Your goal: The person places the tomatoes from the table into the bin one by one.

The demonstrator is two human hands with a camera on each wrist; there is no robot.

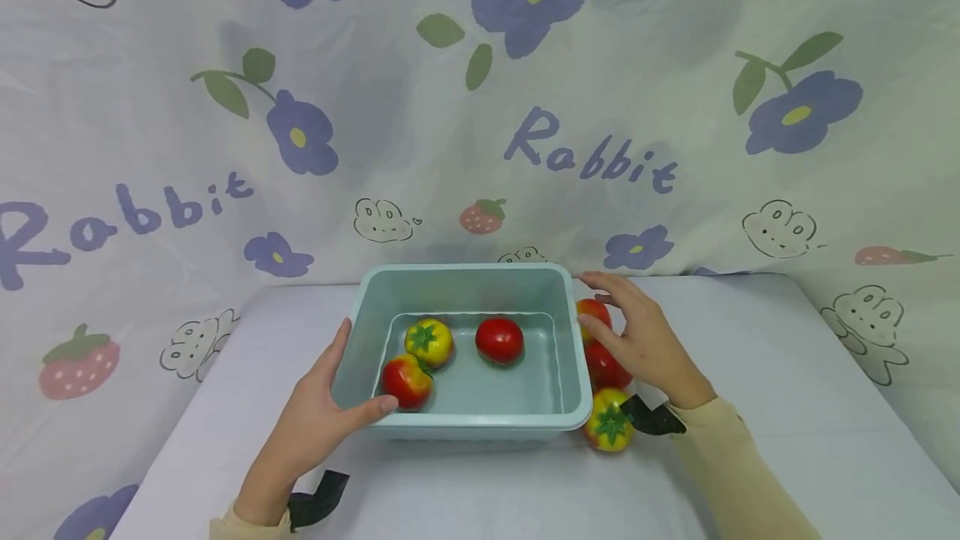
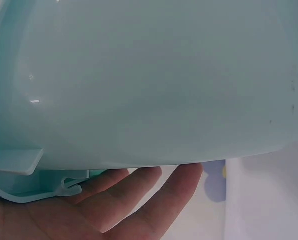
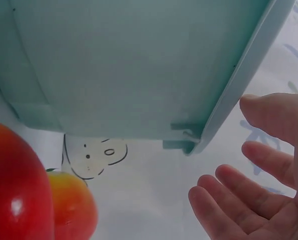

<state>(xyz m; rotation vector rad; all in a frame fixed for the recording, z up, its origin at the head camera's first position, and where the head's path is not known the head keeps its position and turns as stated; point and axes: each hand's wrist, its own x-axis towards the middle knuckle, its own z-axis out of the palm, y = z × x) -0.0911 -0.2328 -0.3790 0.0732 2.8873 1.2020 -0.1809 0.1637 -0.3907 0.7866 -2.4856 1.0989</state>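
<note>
A light blue-green plastic tub (image 1: 480, 421) stands mid-table. Inside it lie a yellow tomato with green leaves (image 1: 429, 343), a red-and-yellow tomato (image 1: 407, 382) and a red tomato (image 1: 499, 341). My left hand (image 1: 318, 407) holds the tub's near left corner, thumb over the rim and fingers along the outer side wall (image 2: 138, 100). At the tub's right side, my right hand (image 1: 641, 340) is spread, thumb tip right at the rim and the other fingers apart from it. Below that hand sit a red-orange tomato (image 1: 593, 315), a red tomato (image 3: 16, 190) and a yellow-green-topped tomato (image 1: 609, 432).
A white cloth covers the table (image 1: 465, 490). Behind it hangs a pale curtain (image 1: 420, 148) printed with flowers, rabbits and lettering. The tomatoes outside form a row close against the tub's right wall.
</note>
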